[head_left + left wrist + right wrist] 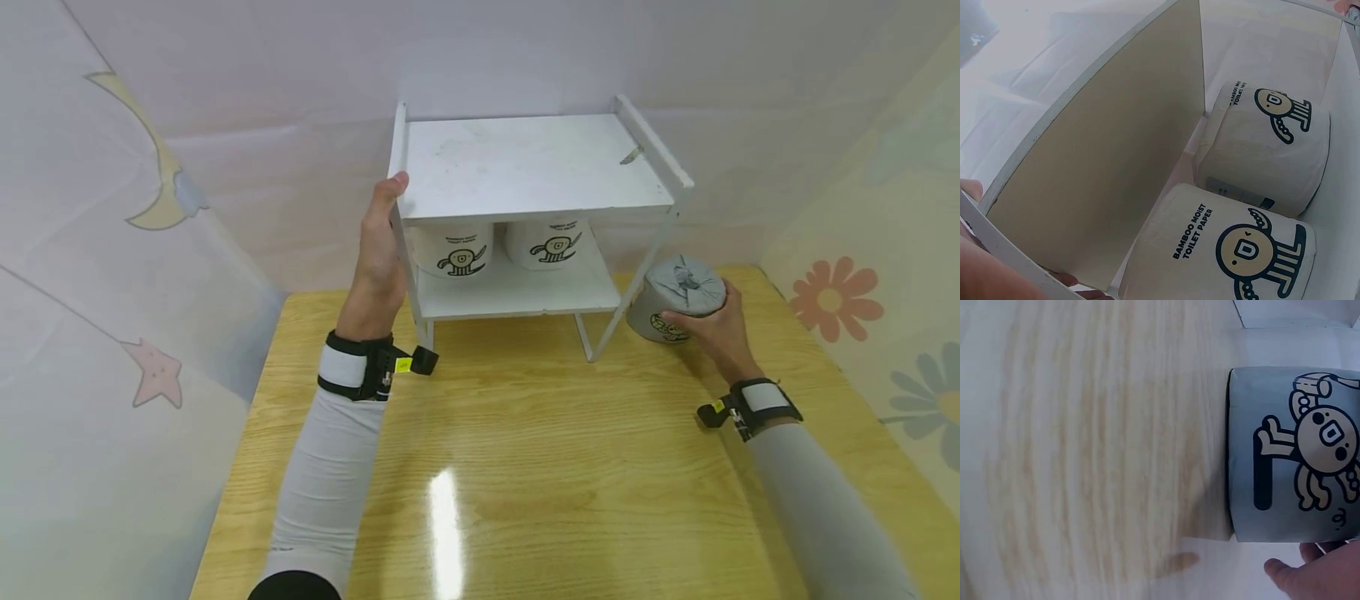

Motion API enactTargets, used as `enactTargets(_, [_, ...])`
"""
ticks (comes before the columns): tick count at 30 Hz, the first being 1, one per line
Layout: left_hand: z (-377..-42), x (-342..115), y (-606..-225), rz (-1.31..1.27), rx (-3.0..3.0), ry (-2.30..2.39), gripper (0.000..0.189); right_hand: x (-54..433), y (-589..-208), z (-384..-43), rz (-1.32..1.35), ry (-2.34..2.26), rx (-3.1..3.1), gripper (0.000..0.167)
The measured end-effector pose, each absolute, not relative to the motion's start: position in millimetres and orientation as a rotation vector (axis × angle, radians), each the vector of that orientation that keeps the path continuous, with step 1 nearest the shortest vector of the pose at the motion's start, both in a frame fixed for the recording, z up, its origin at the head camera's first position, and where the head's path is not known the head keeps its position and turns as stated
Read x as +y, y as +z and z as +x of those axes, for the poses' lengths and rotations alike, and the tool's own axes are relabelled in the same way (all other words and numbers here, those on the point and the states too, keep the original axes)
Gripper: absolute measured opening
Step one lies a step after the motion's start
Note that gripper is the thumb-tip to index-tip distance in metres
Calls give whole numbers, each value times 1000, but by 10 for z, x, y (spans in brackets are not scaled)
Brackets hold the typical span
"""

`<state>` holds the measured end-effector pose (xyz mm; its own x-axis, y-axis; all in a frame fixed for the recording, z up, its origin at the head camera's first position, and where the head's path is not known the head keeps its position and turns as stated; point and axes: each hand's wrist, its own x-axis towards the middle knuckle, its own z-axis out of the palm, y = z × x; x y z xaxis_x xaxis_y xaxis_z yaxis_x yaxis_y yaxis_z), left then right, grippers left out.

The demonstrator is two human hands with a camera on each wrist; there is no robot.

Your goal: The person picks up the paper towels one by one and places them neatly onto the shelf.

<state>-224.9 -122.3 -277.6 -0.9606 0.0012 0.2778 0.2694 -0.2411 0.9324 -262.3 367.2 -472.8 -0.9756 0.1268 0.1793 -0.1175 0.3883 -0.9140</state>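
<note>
A white two-tier shelf rack [525, 167] stands at the back of the table. My left hand [381, 258] grips its left side, the thumb over the top edge and fingertips [1067, 279] showing by the upper board in the left wrist view. Two wrapped toilet paper rolls, a left one [453, 250] and a right one [547, 243], sit side by side on the lower shelf. Right of the rack, my right hand [716, 329] holds a third toilet paper roll [678, 292], upright, with thumb in front and fingers round the far right side. A printed dog faces the right wrist camera.
The wooden table [555, 467] stretches in front of the rack. A pale curtain [300, 167] hangs behind and at the left; a flower-printed one [885, 283] borders the right. The rack's right wire leg [600, 346] is close to the third roll.
</note>
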Motion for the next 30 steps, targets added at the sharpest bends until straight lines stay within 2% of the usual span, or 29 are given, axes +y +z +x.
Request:
enactTargets(7, [-2235,-1229,-2777,-271,-1848,-2312,60,3697,-4873,-2702,-93,1621,-2390,108])
enactTargets(20, [-2232,-1249,-2752,-252,-1850,-2294,62,3659,-4961,-2821,-92,1726,-2312,107])
enactTargets(30, [-2247,-1224,-2773,-239,-1859,-2298,67,3635,-5005,-2817,-120,1717,-2233,101])
